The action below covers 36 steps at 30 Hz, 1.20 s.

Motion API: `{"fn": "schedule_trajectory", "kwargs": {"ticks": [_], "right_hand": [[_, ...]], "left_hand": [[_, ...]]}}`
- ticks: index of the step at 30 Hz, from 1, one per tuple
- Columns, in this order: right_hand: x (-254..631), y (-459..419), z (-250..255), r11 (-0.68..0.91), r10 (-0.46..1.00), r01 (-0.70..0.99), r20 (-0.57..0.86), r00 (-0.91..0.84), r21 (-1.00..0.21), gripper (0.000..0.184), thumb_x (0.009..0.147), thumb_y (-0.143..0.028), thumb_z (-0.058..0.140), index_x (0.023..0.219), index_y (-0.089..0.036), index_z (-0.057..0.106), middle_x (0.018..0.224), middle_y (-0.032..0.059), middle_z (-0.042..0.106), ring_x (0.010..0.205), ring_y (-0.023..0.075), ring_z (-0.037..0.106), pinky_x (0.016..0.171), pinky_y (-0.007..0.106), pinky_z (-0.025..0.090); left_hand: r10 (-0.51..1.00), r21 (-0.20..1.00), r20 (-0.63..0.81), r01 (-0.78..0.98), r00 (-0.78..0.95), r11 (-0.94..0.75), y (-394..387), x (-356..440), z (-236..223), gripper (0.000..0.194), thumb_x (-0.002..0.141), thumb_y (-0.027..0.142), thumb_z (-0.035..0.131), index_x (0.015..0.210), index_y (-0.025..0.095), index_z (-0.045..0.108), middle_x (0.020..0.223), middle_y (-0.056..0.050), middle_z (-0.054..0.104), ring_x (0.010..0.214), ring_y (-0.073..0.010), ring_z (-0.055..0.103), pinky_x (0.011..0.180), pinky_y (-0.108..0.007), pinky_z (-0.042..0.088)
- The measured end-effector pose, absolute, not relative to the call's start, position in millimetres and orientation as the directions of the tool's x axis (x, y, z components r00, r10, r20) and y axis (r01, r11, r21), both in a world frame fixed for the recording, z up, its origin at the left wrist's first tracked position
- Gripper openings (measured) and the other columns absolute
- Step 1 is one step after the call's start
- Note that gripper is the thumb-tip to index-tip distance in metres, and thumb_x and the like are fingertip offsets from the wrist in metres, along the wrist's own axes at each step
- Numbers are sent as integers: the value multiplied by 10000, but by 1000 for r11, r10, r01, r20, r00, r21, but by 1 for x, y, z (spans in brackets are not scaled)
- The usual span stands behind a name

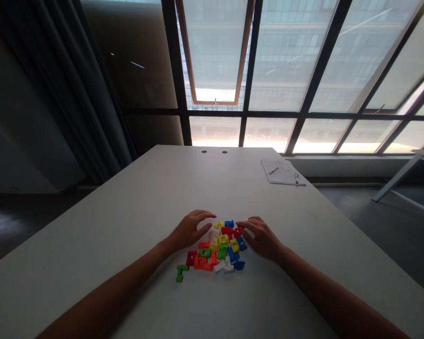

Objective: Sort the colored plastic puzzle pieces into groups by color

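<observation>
A loose pile of small coloured plastic pieces, in red, orange, yellow, green, blue and white, lies on the white table (pixel 134 202). My left hand (pixel 192 229) is at the pile's upper left, fingers apart and curved, with nothing in it. On the other side, my right hand (pixel 259 234) has its fingers stretched toward a red piece (pixel 238 232); whether they touch it I cannot tell. Between the hands sit a blue piece (pixel 229 223) and a yellow piece (pixel 222 239). Nearer to me are a green piece (pixel 205 252), an orange piece (pixel 203 264) and a white piece (pixel 228 267).
A green piece (pixel 180 273) lies at the pile's near left edge. Papers (pixel 277 170) with two pens rest by the table's right edge. Two dark round inserts sit at the far end. Beyond are large windows (pixel 219 52), with a dark curtain (pixel 67 84) at left.
</observation>
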State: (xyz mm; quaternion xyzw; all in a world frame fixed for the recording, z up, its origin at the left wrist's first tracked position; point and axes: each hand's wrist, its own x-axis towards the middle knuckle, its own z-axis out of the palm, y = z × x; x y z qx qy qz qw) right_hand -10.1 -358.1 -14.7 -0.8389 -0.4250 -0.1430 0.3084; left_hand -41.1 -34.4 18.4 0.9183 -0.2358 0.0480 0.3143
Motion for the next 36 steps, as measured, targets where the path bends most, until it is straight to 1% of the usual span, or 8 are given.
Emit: {"fn": "schedule_trajectory", "kwargs": {"ticks": [3,5,8,11,18,25,31,36], "right_hand": [[-6,-357,-12,-443,603,827,568,561,-347,305,1110,-294,504,1307,-222,725,1167,126,803,1021,243,753,984,483,561],[-2,-352,-5,-421,636,845,558,534,-330,292,1100,-279,519,1289,-241,738,1217,119,794,1052,248,748,969,483,570],[7,-342,12,-359,732,867,472,491,-345,279,1086,-254,533,1219,-260,778,1198,94,800,1054,238,748,935,444,589],[22,-331,25,-326,811,860,350,468,-393,269,1071,-265,558,1150,-274,815,1113,74,817,1007,226,759,916,397,599],[51,-329,15,-536,732,727,192,654,-429,238,1004,-401,679,1101,-241,826,1050,75,811,949,238,749,843,349,599],[48,-335,5,-650,598,663,288,748,-371,318,1039,-209,554,1289,-238,747,1004,69,793,895,217,732,899,386,581],[52,-329,-8,-592,648,769,425,632,-240,463,1009,-169,583,1450,-287,660,1366,119,705,1180,271,685,1003,476,584],[56,-323,-15,-572,668,765,373,644,-296,357,1016,-175,575,1325,-242,740,1284,103,763,1169,267,703,1026,458,575]], "left_hand": [[-380,429,310,-485,871,-762,2,-30,7,317,1052,391,526,1194,269,783,1175,-68,789,1038,-225,729,941,-397,604],[-316,428,323,-435,892,-792,17,-26,-1,315,1038,383,529,1126,250,801,1099,-66,805,942,-213,742,871,-365,613],[-225,475,314,-358,922,-804,21,-25,-5,326,1024,390,527,1114,243,804,1088,-59,811,902,-202,747,810,-328,615],[-292,403,300,-398,908,-824,14,-29,-4,316,1015,392,533,1093,258,809,1073,-55,811,932,-208,742,848,-331,603],[-333,371,296,-429,895,-823,11,-29,-1,288,1013,348,541,1079,265,809,1039,-45,801,897,-192,728,826,-312,570],[-337,406,279,-428,899,-807,10,-28,2,305,1003,358,537,1077,259,816,1033,-53,796,875,-196,715,808,-317,572],[-325,411,266,-412,908,-813,9,-29,3,315,994,366,530,1067,266,820,1029,-54,796,884,-204,716,816,-323,576],[-326,396,274,-415,905,-819,10,-29,2,299,1005,345,536,1076,262,814,1038,-47,792,899,-199,718,813,-312,561]]}}
